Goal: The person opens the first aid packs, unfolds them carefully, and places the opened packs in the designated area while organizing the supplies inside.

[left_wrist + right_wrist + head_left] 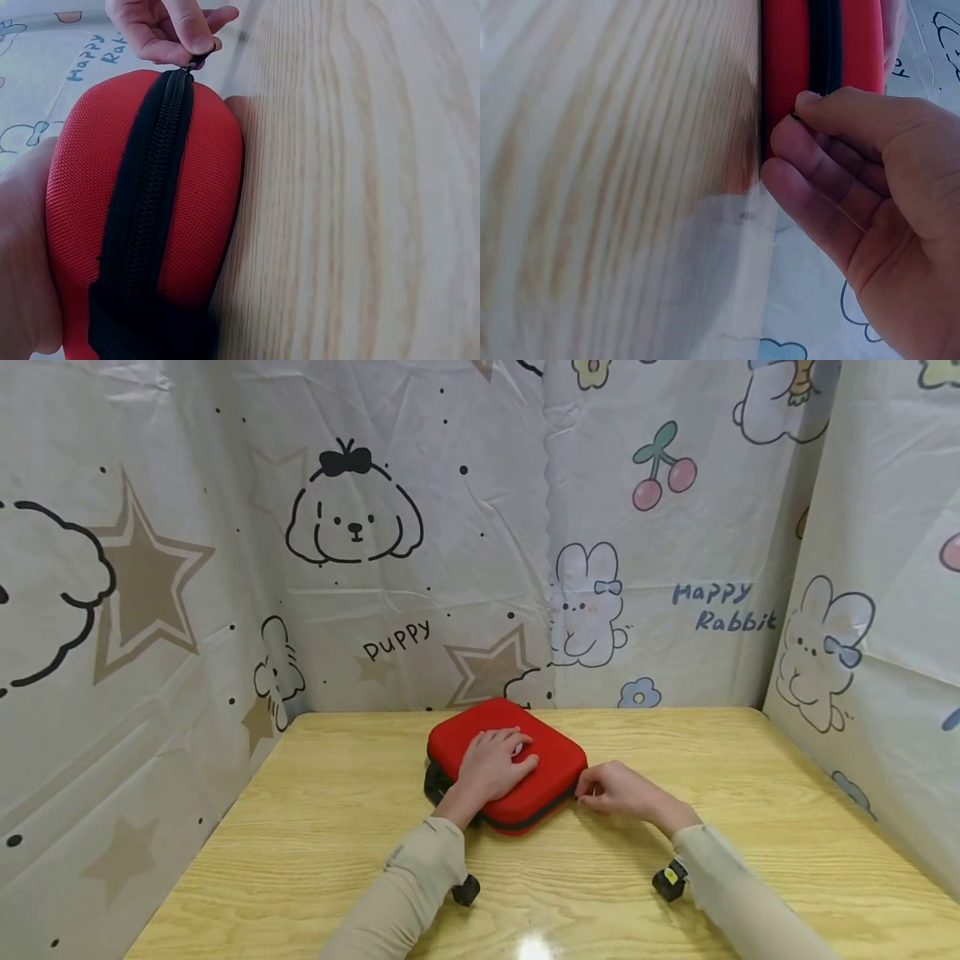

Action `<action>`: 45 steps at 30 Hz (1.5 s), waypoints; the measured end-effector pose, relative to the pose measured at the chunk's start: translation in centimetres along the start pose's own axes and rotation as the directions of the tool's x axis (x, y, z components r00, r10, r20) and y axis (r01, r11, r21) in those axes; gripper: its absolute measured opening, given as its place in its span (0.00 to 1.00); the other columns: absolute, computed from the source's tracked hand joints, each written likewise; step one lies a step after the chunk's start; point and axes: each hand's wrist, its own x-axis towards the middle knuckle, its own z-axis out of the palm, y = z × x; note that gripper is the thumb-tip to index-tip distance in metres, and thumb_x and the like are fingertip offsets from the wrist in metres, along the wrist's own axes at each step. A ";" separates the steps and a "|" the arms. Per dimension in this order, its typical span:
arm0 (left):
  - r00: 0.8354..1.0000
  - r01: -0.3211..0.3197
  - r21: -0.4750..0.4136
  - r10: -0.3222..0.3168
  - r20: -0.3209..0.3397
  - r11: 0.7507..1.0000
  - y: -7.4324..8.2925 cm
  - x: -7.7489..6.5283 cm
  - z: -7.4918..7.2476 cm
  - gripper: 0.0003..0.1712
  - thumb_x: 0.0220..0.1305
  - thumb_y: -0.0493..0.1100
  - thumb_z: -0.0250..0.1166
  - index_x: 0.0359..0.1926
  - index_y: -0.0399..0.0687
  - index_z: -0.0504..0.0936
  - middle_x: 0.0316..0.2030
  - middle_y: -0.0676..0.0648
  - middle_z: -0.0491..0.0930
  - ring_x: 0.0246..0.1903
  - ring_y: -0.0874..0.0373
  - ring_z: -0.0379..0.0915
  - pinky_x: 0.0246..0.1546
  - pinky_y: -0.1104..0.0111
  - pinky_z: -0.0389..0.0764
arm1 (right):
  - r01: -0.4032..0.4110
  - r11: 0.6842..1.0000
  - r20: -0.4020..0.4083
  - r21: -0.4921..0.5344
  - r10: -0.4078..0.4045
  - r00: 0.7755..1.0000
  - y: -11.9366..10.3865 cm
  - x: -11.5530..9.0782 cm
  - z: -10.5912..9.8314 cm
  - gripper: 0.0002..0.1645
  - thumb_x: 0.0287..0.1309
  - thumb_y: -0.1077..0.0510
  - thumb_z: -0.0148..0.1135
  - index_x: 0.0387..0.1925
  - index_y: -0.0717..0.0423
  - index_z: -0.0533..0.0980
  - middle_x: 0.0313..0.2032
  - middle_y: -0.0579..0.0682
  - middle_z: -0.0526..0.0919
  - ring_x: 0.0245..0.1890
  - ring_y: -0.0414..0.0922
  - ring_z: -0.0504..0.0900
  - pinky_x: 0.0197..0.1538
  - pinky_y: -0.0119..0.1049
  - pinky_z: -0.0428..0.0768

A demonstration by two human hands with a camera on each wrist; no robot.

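A red zippered case [551, 752] with a black zipper band lies flat on the wooden table, its black handle [437, 783] toward the left. My left hand [495, 764] rests on top of the lid with the fingers spread. At the case's right corner, my right hand [611, 789] pinches the small black zipper pull [201, 58] between thumb and forefinger. In the left wrist view the zipper teeth [154, 180] run joined along the side up to the pull. The right wrist view shows the thumb [840, 112] pressed over the pull beside the zipper band [825, 45].
The light wooden table [300, 860] reaches back to a cloth backdrop [465, 527] printed with cartoon puppies, rabbits and stars. More of this cloth hangs at the left and right sides. Small black wrist cameras [670, 881] sit below both wrists.
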 end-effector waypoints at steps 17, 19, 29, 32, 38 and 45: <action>0.996 0.075 -0.013 -0.076 -0.037 0.997 0.2 0.3 0.3 0.26 0.70 0.63 0.51 0.63 0.62 0.77 0.69 0.53 0.69 0.68 0.52 0.64 0.73 0.51 0.57 | 0.002 0.999 0.097 0.048 -0.006 0.995 -1.8 1.4 1.0 0.03 0.60 0.62 0.67 0.30 0.56 0.82 0.23 0.45 0.82 0.17 0.33 0.76 0.25 0.28 0.78; 0.995 0.086 -0.017 -0.087 -0.048 0.996 0.2 0.4 0.3 0.26 0.70 0.63 0.51 0.63 0.62 0.77 0.69 0.52 0.70 0.68 0.51 0.64 0.73 0.51 0.57 | 0.006 0.999 0.094 0.042 -0.010 0.995 -2.0 1.6 1.1 0.03 0.60 0.62 0.67 0.30 0.55 0.82 0.23 0.45 0.82 0.17 0.34 0.76 0.25 0.29 0.78; 0.986 0.143 -0.044 -0.146 -0.080 0.989 0.5 0.2 0.3 0.25 0.68 0.60 0.53 0.62 0.61 0.78 0.69 0.51 0.71 0.67 0.49 0.65 0.73 0.46 0.55 | 0.056 0.998 0.114 -0.012 -0.054 0.992 -3.4 1.9 1.4 0.03 0.59 0.64 0.67 0.29 0.54 0.83 0.25 0.41 0.82 0.18 0.30 0.75 0.28 0.27 0.78; 0.983 0.156 -0.038 -0.159 -0.087 0.987 0.6 0.2 0.3 0.25 0.69 0.60 0.54 0.62 0.61 0.78 0.68 0.51 0.71 0.67 0.49 0.65 0.73 0.46 0.55 | 0.065 0.998 0.124 -0.020 -0.062 0.990 -4.1 2.0 1.5 0.04 0.58 0.64 0.67 0.29 0.54 0.83 0.24 0.40 0.81 0.18 0.30 0.74 0.29 0.26 0.77; 0.982 0.160 -0.027 -0.162 -0.094 0.987 0.6 0.5 0.3 0.25 0.69 0.61 0.53 0.63 0.62 0.77 0.69 0.51 0.71 0.67 0.49 0.64 0.73 0.45 0.54 | 0.052 0.999 0.144 -0.017 -0.049 0.988 -5.0 2.0 1.7 0.04 0.59 0.64 0.66 0.30 0.53 0.83 0.25 0.40 0.81 0.16 0.32 0.77 0.29 0.27 0.78; 0.983 0.161 0.022 -0.158 -0.094 0.987 1.0 0.1 0.6 0.26 0.70 0.61 0.52 0.63 0.61 0.77 0.68 0.51 0.71 0.67 0.50 0.65 0.72 0.45 0.56 | 0.018 1.000 0.124 -0.012 -0.017 0.992 -4.7 1.6 1.8 0.04 0.59 0.63 0.66 0.30 0.52 0.82 0.23 0.39 0.79 0.15 0.32 0.75 0.29 0.28 0.77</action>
